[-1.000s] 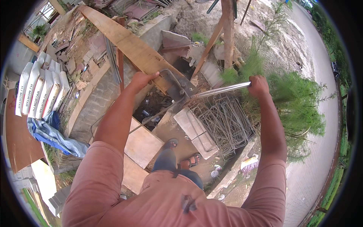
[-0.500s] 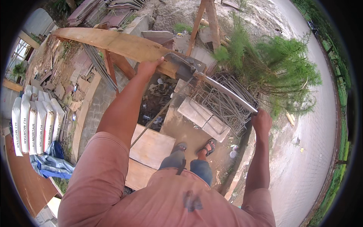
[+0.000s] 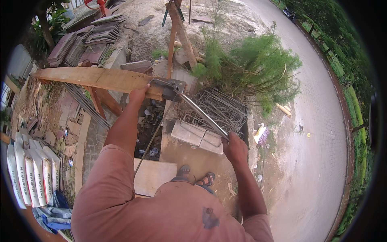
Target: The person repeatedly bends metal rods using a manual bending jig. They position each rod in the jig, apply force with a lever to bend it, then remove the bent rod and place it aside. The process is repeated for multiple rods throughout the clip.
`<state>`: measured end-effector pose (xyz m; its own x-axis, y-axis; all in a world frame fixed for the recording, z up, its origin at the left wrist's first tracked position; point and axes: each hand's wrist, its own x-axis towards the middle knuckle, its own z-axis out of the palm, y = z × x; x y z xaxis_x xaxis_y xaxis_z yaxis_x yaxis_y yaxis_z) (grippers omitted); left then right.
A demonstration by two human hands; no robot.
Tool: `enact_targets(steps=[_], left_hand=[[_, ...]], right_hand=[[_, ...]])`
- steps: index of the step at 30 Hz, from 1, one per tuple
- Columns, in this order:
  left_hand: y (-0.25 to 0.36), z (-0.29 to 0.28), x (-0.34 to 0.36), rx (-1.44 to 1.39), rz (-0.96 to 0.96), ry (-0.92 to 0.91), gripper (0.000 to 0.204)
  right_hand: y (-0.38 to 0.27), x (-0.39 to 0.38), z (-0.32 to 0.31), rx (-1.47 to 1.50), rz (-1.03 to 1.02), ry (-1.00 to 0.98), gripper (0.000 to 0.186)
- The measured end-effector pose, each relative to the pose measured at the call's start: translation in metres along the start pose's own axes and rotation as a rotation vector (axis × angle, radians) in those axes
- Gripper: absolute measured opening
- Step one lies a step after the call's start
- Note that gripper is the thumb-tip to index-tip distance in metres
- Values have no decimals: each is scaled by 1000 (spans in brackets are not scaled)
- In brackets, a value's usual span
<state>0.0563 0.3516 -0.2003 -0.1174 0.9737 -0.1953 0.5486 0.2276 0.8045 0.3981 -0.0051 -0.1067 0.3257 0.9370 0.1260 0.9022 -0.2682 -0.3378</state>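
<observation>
My right hand point(image 3: 235, 149) is closed around the lower end of a shiny metal pipe lever point(image 3: 203, 115). The lever slants up and left to a dark metal bending fixture point(image 3: 169, 92) on the end of a wooden plank point(image 3: 109, 78). At the plank's near edge, my left hand point(image 3: 138, 94) is closed on a thin bent steel rod point(image 3: 158, 82), which curves over the fixture. A long straight part of rod point(image 3: 155, 141) runs from the fixture down past my left arm. Fingers of the left hand partly hide the grip.
Several bent steel stirrups point(image 3: 219, 107) lie piled beyond pale blocks point(image 3: 189, 135). A green bush point(image 3: 250, 60) grows behind them, beside a paved road point(image 3: 318, 133). White sacks point(image 3: 38, 171) stand at left, stacked tiles point(image 3: 88, 42) far left. Below the plank is a debris-filled pit point(image 3: 153, 129).
My right hand has pulled the lever's end leftward and closer to my body, so the lever slopes more steeply. The left hand stays on the rod. The whole view has shifted.
</observation>
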Motion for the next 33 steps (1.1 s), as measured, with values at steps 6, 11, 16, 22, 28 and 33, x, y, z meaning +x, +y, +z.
enact_targets(steps=[6, 11, 16, 22, 28, 33], left_hand=[[-6, -8, -1, -155, -204, -85, 56], [15, -36, -64, -431, -202, -193, 33], [37, -31, -159, -593, 54, -311, 31], [11, 43, -247, -136, 460, -371, 26], [-1, 75, -281, 254, 734, -645, 21], [-71, 163, -253, 481, 761, -976, 26]], right_hand=[[28, -9, -25, 183, 102, 257, 24], [102, -86, -4, 329, 383, 311, 30], [181, -235, 72, 214, 894, 29, 46], [212, -492, 115, -135, 695, -1070, 36], [121, -602, 99, 290, 1539, -796, 36], [79, -579, 112, 376, 1602, -553, 39]])
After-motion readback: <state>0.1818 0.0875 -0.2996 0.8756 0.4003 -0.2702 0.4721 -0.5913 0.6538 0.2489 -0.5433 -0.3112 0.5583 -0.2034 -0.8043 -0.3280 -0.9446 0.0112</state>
